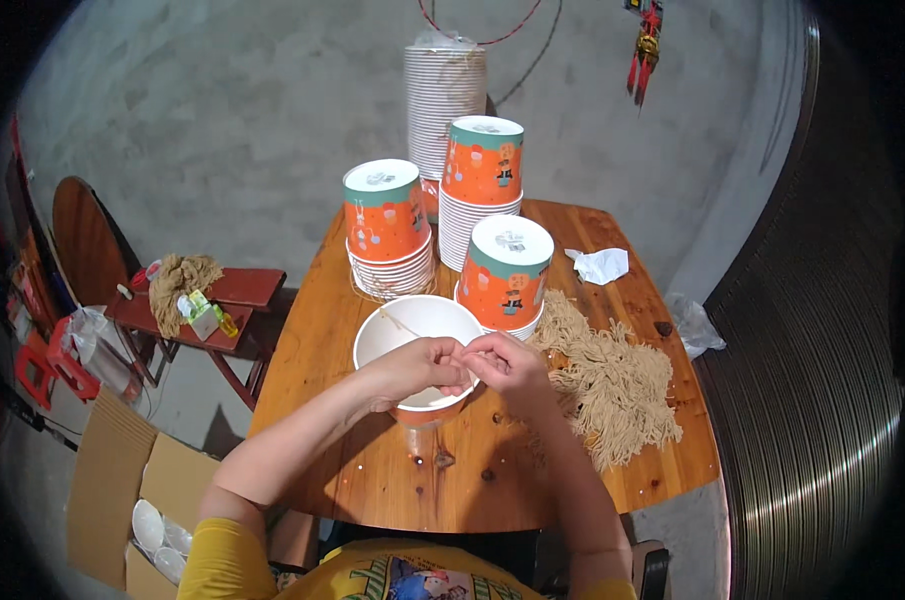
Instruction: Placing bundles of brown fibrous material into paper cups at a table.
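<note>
A white-lined paper bucket with an orange outside stands upright on the wooden table in front of me. My left hand is closed in a pinch over its near right rim. My right hand meets it there, fingertips pressed together against the left fingers. A thin tan string shows inside the bucket and runs toward my left hand; its end is hidden by the fingers. Whatever lies between the right fingertips is too small to tell. Right of my right hand is a heap of tan strings.
Upside-down bucket stacks stand behind the hands: left, middle and near right. A tall stack of white containers rises behind them. Crumpled paper lies at the right. A red bench and an open carton are left of the table.
</note>
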Tool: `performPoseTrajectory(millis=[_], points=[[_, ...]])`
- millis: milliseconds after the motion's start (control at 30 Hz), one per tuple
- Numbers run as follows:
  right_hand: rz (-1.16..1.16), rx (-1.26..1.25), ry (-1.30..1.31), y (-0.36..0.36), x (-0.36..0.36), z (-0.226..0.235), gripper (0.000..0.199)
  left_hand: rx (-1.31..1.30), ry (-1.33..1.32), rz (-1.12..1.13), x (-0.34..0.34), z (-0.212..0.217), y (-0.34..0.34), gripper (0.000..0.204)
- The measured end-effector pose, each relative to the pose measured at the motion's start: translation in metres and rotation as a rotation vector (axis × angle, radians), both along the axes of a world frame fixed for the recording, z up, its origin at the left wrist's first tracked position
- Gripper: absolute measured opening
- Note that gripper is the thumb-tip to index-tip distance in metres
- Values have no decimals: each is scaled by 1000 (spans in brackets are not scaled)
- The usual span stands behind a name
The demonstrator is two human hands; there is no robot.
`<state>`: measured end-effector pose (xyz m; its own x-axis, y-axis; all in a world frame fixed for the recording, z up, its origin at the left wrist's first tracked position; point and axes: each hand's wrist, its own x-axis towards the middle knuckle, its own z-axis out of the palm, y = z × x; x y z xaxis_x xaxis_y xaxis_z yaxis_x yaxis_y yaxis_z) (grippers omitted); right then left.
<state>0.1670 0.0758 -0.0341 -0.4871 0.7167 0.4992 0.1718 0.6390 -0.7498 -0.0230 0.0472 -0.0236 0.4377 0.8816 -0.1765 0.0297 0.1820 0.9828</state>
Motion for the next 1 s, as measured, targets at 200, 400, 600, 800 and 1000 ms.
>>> performPoseTrajectory(millis=[200, 400, 600, 800, 1000], points=[[-106, -131, 50, -8, -1, -3, 10, -82, -71, -55, -2, 0, 5, 6], [-67, -299, 132, -12, 11, -6, 12, -104, -102, -21, -1, -1, 6, 7], [-171, 13, -53, -20, 15, -11, 14, -38, -78, -21, 0, 0, 4, 8], [-195, -104, 2, -23, 15, -17, 12, -33, -40, -19, 3, 3, 5, 7], [-189, -68, 13, -25, 12, -17, 11, -8, -70, 17, 3, -1, 5, 6]])
